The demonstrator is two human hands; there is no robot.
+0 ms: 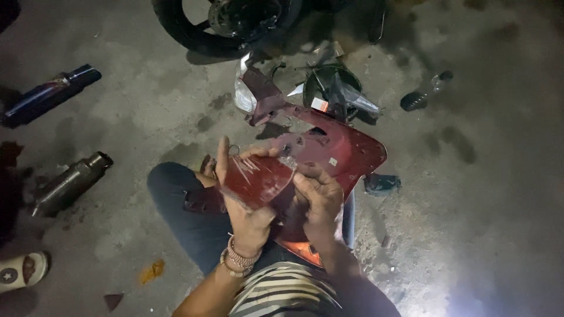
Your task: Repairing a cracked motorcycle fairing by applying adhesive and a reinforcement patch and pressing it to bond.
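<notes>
Here, red panel piece [255, 179] tilted, left hand [247, 220], right hand [320, 202] gripping.

— What is seen of the red panel piece [255, 179]?
— A scratched, dark red plastic shard, held tilted just in front of the large red fairing [346, 149], which is laid flat below the wheel [226, 23].
</notes>
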